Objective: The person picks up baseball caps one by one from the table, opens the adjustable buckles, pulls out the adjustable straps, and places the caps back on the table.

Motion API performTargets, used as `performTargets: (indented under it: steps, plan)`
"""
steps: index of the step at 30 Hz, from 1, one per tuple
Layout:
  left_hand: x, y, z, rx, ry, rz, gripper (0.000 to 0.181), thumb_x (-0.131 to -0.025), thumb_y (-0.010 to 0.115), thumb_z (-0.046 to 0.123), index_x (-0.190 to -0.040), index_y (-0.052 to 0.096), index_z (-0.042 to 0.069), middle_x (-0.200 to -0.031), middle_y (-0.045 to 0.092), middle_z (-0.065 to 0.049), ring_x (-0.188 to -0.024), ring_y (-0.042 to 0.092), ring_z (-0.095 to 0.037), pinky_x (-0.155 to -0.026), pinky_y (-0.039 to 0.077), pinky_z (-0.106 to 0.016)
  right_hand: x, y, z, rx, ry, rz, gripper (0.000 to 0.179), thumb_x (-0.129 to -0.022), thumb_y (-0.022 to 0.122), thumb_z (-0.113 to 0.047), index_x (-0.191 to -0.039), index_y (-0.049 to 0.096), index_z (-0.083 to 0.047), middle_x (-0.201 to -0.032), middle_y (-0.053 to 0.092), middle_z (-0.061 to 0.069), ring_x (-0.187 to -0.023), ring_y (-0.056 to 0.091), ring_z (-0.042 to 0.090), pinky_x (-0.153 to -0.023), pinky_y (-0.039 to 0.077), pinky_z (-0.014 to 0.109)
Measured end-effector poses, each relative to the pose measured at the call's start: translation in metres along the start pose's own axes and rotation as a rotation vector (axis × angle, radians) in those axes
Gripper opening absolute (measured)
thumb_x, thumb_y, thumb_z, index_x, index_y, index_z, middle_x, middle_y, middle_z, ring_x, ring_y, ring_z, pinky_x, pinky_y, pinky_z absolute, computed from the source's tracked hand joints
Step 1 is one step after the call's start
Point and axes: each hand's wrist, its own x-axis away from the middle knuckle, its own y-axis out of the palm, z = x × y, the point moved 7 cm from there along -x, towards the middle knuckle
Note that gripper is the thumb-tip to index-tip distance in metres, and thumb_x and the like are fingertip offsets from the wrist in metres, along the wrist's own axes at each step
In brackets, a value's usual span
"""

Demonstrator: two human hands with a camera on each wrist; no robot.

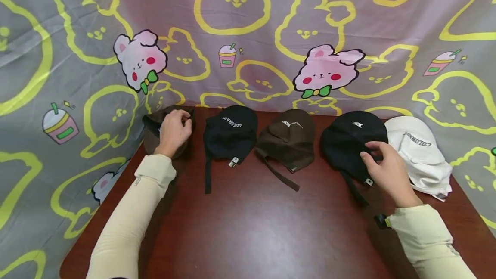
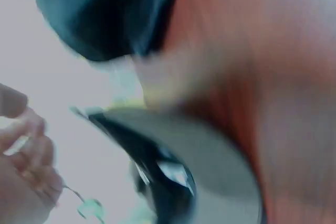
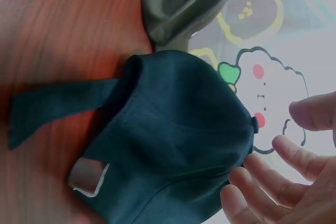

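At the far left of the head view, my left hand [image 1: 175, 130] is over a brown cap [image 1: 151, 137] that lies with its dark inside partly showing. The blurred left wrist view has that hand [image 2: 26, 166] apart from the cap's rounded brim [image 2: 223, 166], fingers loosely bent and holding nothing. My right hand [image 1: 389, 171] hovers by the black cap [image 1: 341, 137] with a strap and metal buckle. Seen from the right wrist, its relaxed fingers [image 3: 273, 177] are near the crown of the black cap [image 3: 184, 108]; whether they touch it I cannot tell.
Along the back of the dark red table [image 1: 248, 223] lie another black cap [image 1: 232, 130], a brown cap [image 1: 290, 141] with its strap hanging forward, and a white cap [image 1: 416, 152] at the right. A patterned cloth [image 1: 252, 16] hangs behind and at the sides.
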Motion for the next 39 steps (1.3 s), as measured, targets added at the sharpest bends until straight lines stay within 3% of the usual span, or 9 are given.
performTargets:
  steps: [3, 7, 11, 14, 21, 25, 28, 32, 39]
  plan:
    - [-0.016, 0.001, -0.036, -0.157, -0.107, -0.124, 0.027, -0.092, 0.054, 0.012, -0.112, 0.066, 0.000, -0.111, 0.063, -0.023, -0.105, 0.055, -0.045, -0.090, 0.045, -0.059, 0.001, -0.001, 0.003, 0.016, -0.003, -0.003, 0.033, -0.096, 0.061, -0.018, -0.121, 0.060, 0.004, -0.115, 0.062, 0.029, -0.099, 0.060, 0.040, -0.067, 0.034, 0.004]
    - [-0.022, 0.009, -0.067, -0.308, -0.164, -0.321, 0.040, -0.092, 0.055, 0.015, -0.127, 0.059, -0.001, -0.127, 0.057, -0.029, -0.118, 0.048, -0.051, -0.098, 0.039, -0.064, 0.002, -0.001, 0.004, 0.027, -0.006, -0.003, 0.033, -0.095, 0.062, -0.018, -0.121, 0.061, 0.003, -0.116, 0.062, 0.028, -0.099, 0.059, 0.038, -0.067, 0.033, 0.002]
    - [-0.011, 0.024, -0.082, -0.374, -0.197, -0.497, 0.052, -0.093, 0.056, 0.023, -0.139, 0.050, -0.001, -0.138, 0.051, -0.031, -0.125, 0.043, -0.054, -0.103, 0.035, -0.067, 0.003, -0.001, 0.004, 0.015, -0.008, -0.013, 0.033, -0.095, 0.062, -0.016, -0.120, 0.060, 0.004, -0.117, 0.060, 0.029, -0.100, 0.059, 0.039, -0.067, 0.032, 0.001]
    - [-0.001, 0.032, -0.087, -0.419, -0.184, -0.543, 0.052, -0.093, 0.058, 0.022, -0.139, 0.051, 0.001, -0.138, 0.051, -0.030, -0.125, 0.044, -0.053, -0.102, 0.035, -0.067, 0.003, 0.001, 0.004, 0.016, -0.010, -0.016, 0.032, -0.095, 0.062, -0.016, -0.120, 0.061, 0.004, -0.117, 0.060, 0.028, -0.099, 0.059, 0.038, -0.067, 0.032, 0.000]
    - [0.000, 0.029, -0.084, -0.494, -0.065, -0.454, 0.034, -0.094, 0.055, 0.016, -0.123, 0.066, 0.003, -0.122, 0.060, -0.026, -0.116, 0.050, -0.048, -0.096, 0.038, -0.064, 0.001, 0.002, 0.000, 0.015, -0.034, -0.006, 0.031, -0.094, 0.063, -0.015, -0.120, 0.062, 0.003, -0.115, 0.061, 0.028, -0.096, 0.059, 0.037, -0.067, 0.032, 0.000]
    - [-0.009, 0.010, -0.073, -0.450, 0.070, -0.344, 0.027, -0.095, 0.058, 0.015, -0.113, 0.069, -0.002, -0.110, 0.066, -0.025, -0.104, 0.059, -0.048, -0.088, 0.046, -0.063, 0.001, 0.001, -0.001, -0.004, -0.039, 0.000, 0.031, -0.094, 0.063, -0.015, -0.120, 0.061, 0.003, -0.116, 0.061, 0.027, -0.091, 0.055, -0.001, -0.068, 0.033, -0.001]
    - [-0.020, -0.016, -0.058, -0.383, 0.148, -0.185, 0.021, -0.094, 0.056, 0.009, -0.105, 0.069, -0.004, -0.099, 0.069, -0.026, -0.089, 0.063, -0.048, -0.077, 0.050, -0.061, 0.001, -0.001, -0.001, -0.018, -0.042, 0.004, 0.031, -0.095, 0.062, -0.016, -0.120, 0.061, 0.002, -0.117, 0.061, 0.027, -0.088, 0.036, -0.024, -0.068, 0.034, -0.001]
    - [-0.031, -0.059, -0.027, -0.277, 0.165, -0.034, 0.026, -0.093, 0.048, 0.005, -0.107, 0.068, -0.002, -0.096, 0.066, -0.027, -0.082, 0.063, -0.048, -0.070, 0.049, -0.061, 0.000, -0.001, -0.004, -0.025, -0.050, 0.014, 0.031, -0.094, 0.063, -0.016, -0.119, 0.061, 0.002, -0.116, 0.062, 0.027, -0.086, 0.035, -0.027, -0.067, 0.035, -0.002]
    - [-0.031, -0.138, 0.044, -0.113, 0.181, -0.075, 0.029, -0.098, 0.051, 0.013, -0.117, 0.069, -0.001, -0.086, 0.059, -0.024, -0.075, 0.054, -0.038, -0.064, 0.042, -0.047, -0.001, -0.002, -0.027, -0.063, -0.109, 0.058, 0.029, -0.092, 0.065, -0.012, -0.118, 0.063, 0.001, -0.113, 0.063, 0.025, -0.085, 0.037, -0.030, -0.069, 0.035, -0.004]
